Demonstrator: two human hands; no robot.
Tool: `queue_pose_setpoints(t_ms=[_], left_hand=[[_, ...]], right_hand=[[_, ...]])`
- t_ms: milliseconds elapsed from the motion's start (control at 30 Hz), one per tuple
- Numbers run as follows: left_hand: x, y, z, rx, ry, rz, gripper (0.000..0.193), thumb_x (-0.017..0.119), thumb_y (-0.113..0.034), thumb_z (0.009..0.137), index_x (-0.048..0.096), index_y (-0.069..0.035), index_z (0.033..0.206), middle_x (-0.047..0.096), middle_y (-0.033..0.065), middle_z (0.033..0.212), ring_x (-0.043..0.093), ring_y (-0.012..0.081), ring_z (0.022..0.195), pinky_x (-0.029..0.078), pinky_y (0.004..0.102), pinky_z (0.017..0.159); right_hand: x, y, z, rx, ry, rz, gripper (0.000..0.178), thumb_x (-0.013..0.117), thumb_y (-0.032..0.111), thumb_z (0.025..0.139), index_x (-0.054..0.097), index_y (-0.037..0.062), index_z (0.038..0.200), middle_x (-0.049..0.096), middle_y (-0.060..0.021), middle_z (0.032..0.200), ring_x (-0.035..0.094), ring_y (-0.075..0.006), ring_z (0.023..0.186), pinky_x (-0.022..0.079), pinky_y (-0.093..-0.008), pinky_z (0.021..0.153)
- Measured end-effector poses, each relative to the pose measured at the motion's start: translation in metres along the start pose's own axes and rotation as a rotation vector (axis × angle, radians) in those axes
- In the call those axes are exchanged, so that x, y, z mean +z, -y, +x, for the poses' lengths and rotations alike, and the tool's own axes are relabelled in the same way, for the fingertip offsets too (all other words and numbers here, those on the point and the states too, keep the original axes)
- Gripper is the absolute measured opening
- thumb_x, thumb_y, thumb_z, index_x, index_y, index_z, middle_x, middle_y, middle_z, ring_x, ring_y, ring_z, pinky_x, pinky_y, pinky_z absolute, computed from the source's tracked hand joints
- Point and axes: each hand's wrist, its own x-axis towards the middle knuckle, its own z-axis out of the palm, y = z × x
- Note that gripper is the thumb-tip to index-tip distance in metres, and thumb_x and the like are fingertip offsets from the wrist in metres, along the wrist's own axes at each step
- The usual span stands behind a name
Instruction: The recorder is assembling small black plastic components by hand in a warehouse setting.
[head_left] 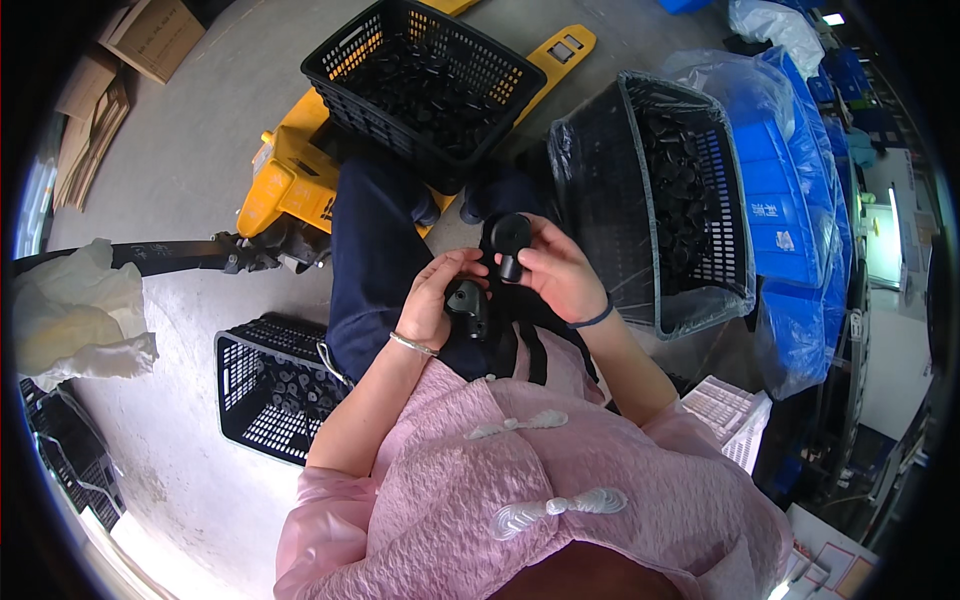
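Note:
In front of my lap, my left hand (432, 300) is closed on a dark, rounded plastic part (467, 300) with a short neck pointing toward me. My right hand (560, 268) pinches a black part with a round disc-like head (510, 234) and a short stem, thumb and fingers at its side. The two parts are close together but look separate. Beyond my knees stands a black crate (400, 125) with many small black parts inside. To the right, a second black crate (735, 200), wrapped in clear plastic, holds more black rounded parts.
The far crate rests on a yellow pallet jack (290, 185), its dark handle (170, 255) reaching left. A smaller black crate (228, 390) with dark parts sits by my left leg. Blue bins (790, 200) under plastic stand right; cardboard boxes (152, 40) lie far left.

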Motion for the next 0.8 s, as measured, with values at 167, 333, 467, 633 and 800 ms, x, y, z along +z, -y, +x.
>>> queue_pose_setpoints(t_ms=[167,333,467,633,800], left_hand=[[0.011,-0.011,-0.006,-0.127,0.097,-0.141,0.031,0.049,-0.030,0.088,0.054,-0.002,0.098,0.059,0.0097,0.084,0.058,0.0179,0.075,0.050,0.0319,0.069],[0.012,-0.005,-0.008,-0.066,0.139,-0.154,0.026,0.054,-0.023,0.086,0.053,-0.003,0.103,0.060,0.0078,0.087,0.060,0.0156,0.072,0.052,0.0310,0.067],[0.013,-0.006,-0.009,0.025,0.122,-0.151,0.033,0.055,-0.012,0.085,0.049,-0.004,0.116,0.059,0.0056,0.088,0.059,0.0143,0.072,0.051,0.0308,0.068],[0.011,-0.003,-0.007,0.097,0.154,-0.031,0.036,0.054,-0.009,0.084,0.047,-0.005,0.119,0.058,0.0072,0.093,0.059,0.0159,0.077,0.051,0.0318,0.070],[0.013,-0.006,-0.008,0.003,0.156,-0.060,0.032,0.055,-0.011,0.084,0.050,-0.003,0.115,0.059,0.0061,0.091,0.059,0.0137,0.076,0.051,0.0301,0.070]], right_hand=[[0.009,0.013,0.000,-0.794,0.042,-1.316,0.034,0.059,-0.003,0.067,0.054,0.0046,0.099,0.053,-0.0103,0.099,0.052,-0.0289,0.092,0.043,-0.0357,0.079],[0.011,0.014,-0.003,-0.963,0.118,-1.510,0.041,0.060,-0.004,0.063,0.053,0.0072,0.102,0.049,-0.0105,0.109,0.048,-0.0300,0.103,0.041,-0.0391,0.086],[-0.002,0.021,-0.005,-0.874,-0.101,-1.499,0.049,0.062,-0.003,0.065,0.050,0.0068,0.112,0.046,-0.0126,0.115,0.046,-0.0314,0.104,0.040,-0.0382,0.086],[-0.003,0.018,-0.005,-0.884,-0.057,-1.513,0.054,0.063,-0.003,0.065,0.048,0.0079,0.116,0.045,-0.0124,0.116,0.046,-0.0322,0.103,0.041,-0.0388,0.086],[0.008,0.017,-0.004,-0.979,-0.004,-1.704,0.038,0.062,0.002,0.065,0.060,0.0134,0.101,0.047,-0.0088,0.114,0.045,-0.0282,0.106,0.039,-0.0384,0.088]])
